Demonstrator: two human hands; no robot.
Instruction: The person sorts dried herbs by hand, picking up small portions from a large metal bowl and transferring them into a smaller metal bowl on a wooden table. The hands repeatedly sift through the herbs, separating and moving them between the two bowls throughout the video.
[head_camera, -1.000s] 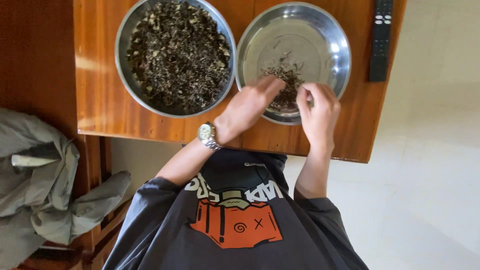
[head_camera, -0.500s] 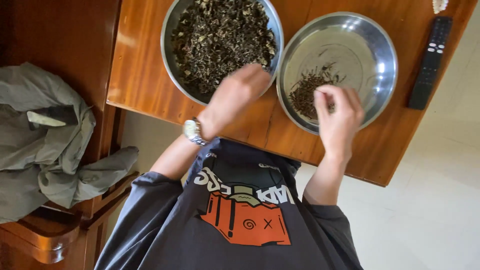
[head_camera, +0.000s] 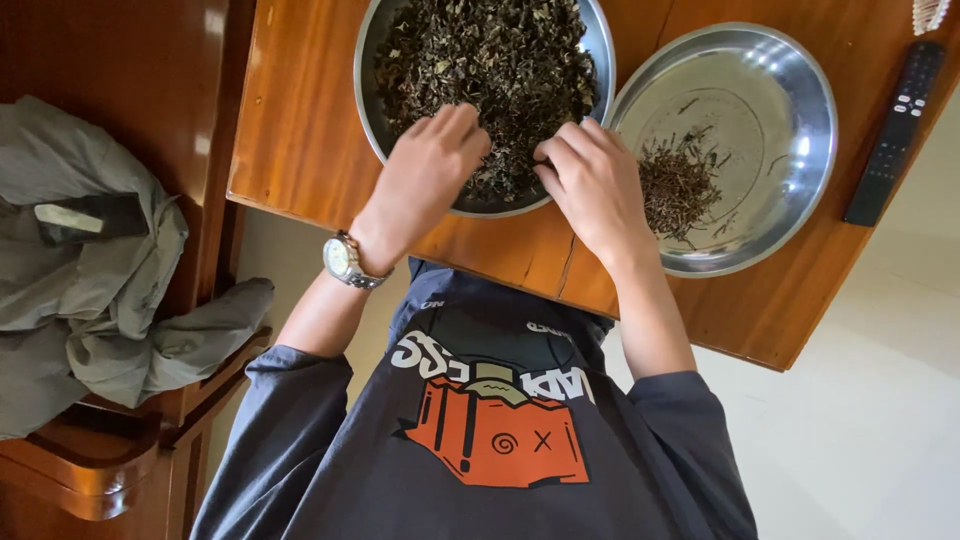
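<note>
A large steel bowl (head_camera: 362, 90) on the wooden table (head_camera: 300, 130) is heaped with dark dried leaves (head_camera: 490, 60). Both my hands are at its near side. My left hand (head_camera: 425, 175), with a wristwatch (head_camera: 345, 260) on its wrist, has its fingers curled down into the leaves. My right hand (head_camera: 590, 180) is close beside it, fingers bent and pinching leaves near the bowl's right rim. A second steel bowl (head_camera: 790, 90) to the right holds only a small pile of thin stems (head_camera: 675, 185).
A black remote control (head_camera: 893, 130) lies near the table's right edge, with a small pale object (head_camera: 930, 12) above it. A grey garment (head_camera: 90, 290) is draped over wooden furniture on the left. Pale floor shows at the lower right.
My right hand has moved left from the stem bowl to the full bowl. My left hand has gone from the bowl's rim into the leaves. The view has shifted.
</note>
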